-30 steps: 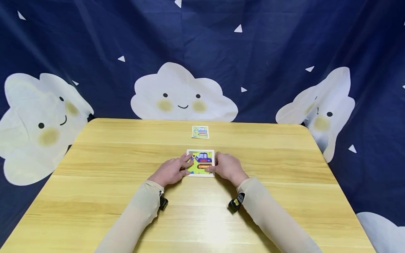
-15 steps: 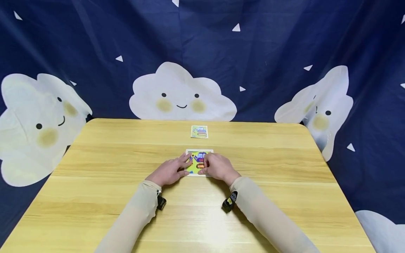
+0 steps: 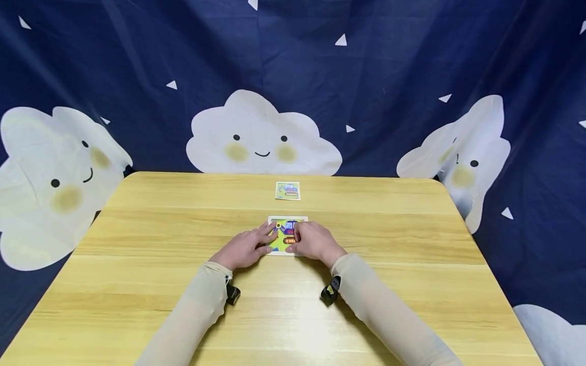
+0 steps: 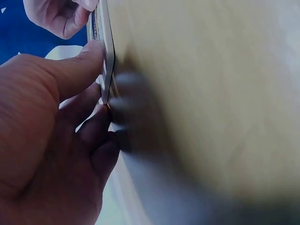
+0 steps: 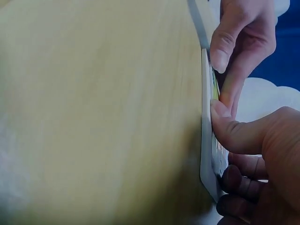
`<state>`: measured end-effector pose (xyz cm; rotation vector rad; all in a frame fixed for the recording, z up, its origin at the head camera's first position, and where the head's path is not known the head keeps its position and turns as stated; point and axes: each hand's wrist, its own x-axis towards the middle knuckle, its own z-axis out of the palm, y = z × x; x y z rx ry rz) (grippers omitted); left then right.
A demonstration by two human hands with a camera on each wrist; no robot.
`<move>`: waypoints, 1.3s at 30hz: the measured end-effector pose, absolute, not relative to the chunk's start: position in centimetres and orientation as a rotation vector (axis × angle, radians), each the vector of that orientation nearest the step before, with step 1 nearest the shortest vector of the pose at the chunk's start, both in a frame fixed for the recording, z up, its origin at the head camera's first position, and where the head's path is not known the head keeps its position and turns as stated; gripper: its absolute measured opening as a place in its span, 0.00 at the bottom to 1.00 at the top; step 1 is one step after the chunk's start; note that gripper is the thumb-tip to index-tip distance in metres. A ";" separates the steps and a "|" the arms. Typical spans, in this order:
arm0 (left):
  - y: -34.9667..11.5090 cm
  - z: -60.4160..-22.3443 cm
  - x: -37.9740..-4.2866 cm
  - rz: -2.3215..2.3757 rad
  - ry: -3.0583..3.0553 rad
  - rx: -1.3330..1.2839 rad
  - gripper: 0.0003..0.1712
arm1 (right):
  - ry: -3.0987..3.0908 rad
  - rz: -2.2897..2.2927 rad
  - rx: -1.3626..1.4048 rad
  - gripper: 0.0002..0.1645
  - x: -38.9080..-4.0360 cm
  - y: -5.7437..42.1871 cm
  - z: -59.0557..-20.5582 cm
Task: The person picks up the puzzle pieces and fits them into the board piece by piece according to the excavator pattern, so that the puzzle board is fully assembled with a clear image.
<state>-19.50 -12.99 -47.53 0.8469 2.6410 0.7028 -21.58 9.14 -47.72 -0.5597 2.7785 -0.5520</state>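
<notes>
A white-framed excavator puzzle board (image 3: 280,244) lies flat near the middle of the table. My left hand (image 3: 247,247) holds its left side, with a finger over the picture and the thumb by the lower left corner. My right hand (image 3: 315,241) is curled over the right part, covering that side of the picture. In the right wrist view the right thumb (image 5: 241,133) touches the board's face near the front rim, and the other fingers curl at the right end. Whether they pinch a separate piece is hidden. The left thumb (image 4: 77,70) meets the board's rim in the left wrist view.
Behind the board lies a small card (image 3: 287,191) with a similar excavator picture. The pale wooden table (image 3: 183,203) extends to a dark blue curtain (image 3: 293,61) printed with white clouds. Both wrists carry small black cameras.
My right hand has slid left from the board's right edge onto the picture, then stayed nearly still over the last half second. My left hand keeps its place on the board.
</notes>
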 end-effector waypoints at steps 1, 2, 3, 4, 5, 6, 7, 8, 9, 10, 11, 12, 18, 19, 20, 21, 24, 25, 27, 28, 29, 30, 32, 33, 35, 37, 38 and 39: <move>-13.0 -47.6 -19.5 0.706 2.644 0.856 0.26 | 2.779 -0.549 -0.560 0.22 -21.6 9.2 -47.8; -13.0 -47.6 -19.5 0.710 2.649 0.865 0.25 | 2.778 -0.548 -0.563 0.22 -21.6 9.2 -47.8; -13.0 -47.6 -19.5 0.714 2.655 0.875 0.25 | 2.778 -0.546 -0.562 0.22 -21.6 9.2 -47.8; -13.0 -47.6 -19.5 0.717 2.659 0.881 0.25 | 2.775 -0.553 -0.560 0.22 -21.6 9.2 -47.8; -13.1 -47.7 -19.5 0.717 2.664 0.891 0.25 | 2.773 -0.557 -0.559 0.23 -21.6 9.2 -47.8; -13.1 -47.7 -19.5 0.709 2.674 0.903 0.25 | 2.771 -0.563 -0.559 0.23 -21.6 9.2 -47.8; -13.1 -47.7 -19.5 0.705 2.682 0.909 0.25 | 2.768 -0.572 -0.558 0.23 -21.6 9.3 -47.8; -13.1 -47.7 -19.5 0.703 2.693 0.915 0.25 | 2.767 -0.576 -0.561 0.23 -21.6 9.3 -47.8; -13.0 -47.7 -19.5 0.698 2.706 0.920 0.25 | 2.768 -0.581 -0.560 0.23 -21.6 9.3 -47.9; -13.0 -47.7 -19.5 0.693 2.716 0.919 0.25 | 2.767 -0.590 -0.567 0.23 -21.7 9.4 -47.8; -13.0 -47.6 -19.5 0.687 2.727 0.918 0.25 | 2.763 -0.593 -0.577 0.23 -21.7 9.4 -47.8; -12.9 -47.5 -19.5 0.680 2.737 0.914 0.25 | 2.760 -0.597 -0.585 0.22 -21.7 9.4 -47.8; -12.6 -47.4 -19.6 0.619 2.775 0.887 0.26 | 2.745 -0.584 -0.621 0.22 -21.8 9.4 -47.7; -12.5 -47.3 -19.6 0.610 2.782 0.889 0.26 | 2.745 -0.587 -0.620 0.21 -21.7 9.4 -47.6; -12.5 -47.4 -19.6 0.596 2.790 0.891 0.26 | 2.741 -0.594 -0.621 0.21 -21.7 9.5 -47.7; -12.4 -47.4 -19.5 0.587 2.798 0.897 0.26 | 2.736 -0.603 -0.619 0.21 -21.7 9.5 -47.7; -12.4 -47.4 -19.4 0.579 2.830 0.926 0.26 | 2.726 -0.640 -0.614 0.21 -21.6 9.5 -47.7; -12.3 -47.5 -19.3 0.582 2.838 0.934 0.25 | 2.722 -0.650 -0.611 0.21 -21.5 9.5 -47.8; -12.3 -47.7 -19.1 0.592 2.847 0.947 0.25 | 2.715 -0.663 -0.605 0.21 -21.4 9.6 -48.0; -12.3 -47.7 -19.1 0.599 2.849 0.951 0.25 | 2.719 -0.668 -0.605 0.21 -21.4 9.6 -48.0; -12.3 -47.7 -19.1 0.604 2.846 0.950 0.25 | 2.721 -0.672 -0.603 0.21 -21.4 9.6 -48.1; -12.4 -47.7 -19.1 0.605 2.842 0.948 0.25 | 2.726 -0.668 -0.605 0.21 -21.4 9.6 -48.1; -12.4 -47.6 -19.0 0.603 2.829 0.938 0.25 | 2.731 -0.648 -0.628 0.21 -21.4 9.6 -48.2; -12.4 -47.6 -19.0 0.599 2.826 0.932 0.24 | 2.738 -0.625 -0.650 0.21 -21.4 9.6 -48.2; -12.4 -47.5 -19.0 0.590 2.816 0.921 0.24 | 2.745 -0.579 -0.687 0.21 -21.4 9.6 -48.3; -12.4 -47.5 -19.0 0.575 2.806 0.916 0.25 | 2.751 -0.536 -0.725 0.20 -21.4 9.6 -48.2; -12.4 -47.5 -19.0 0.571 2.802 0.913 0.25 | 2.752 -0.516 -0.743 0.20 -21.4 9.6 -48.2; -12.4 -47.4 -19.0 0.567 2.796 0.907 0.25 | 2.752 -0.506 -0.751 0.20 -21.3 9.6 -48.1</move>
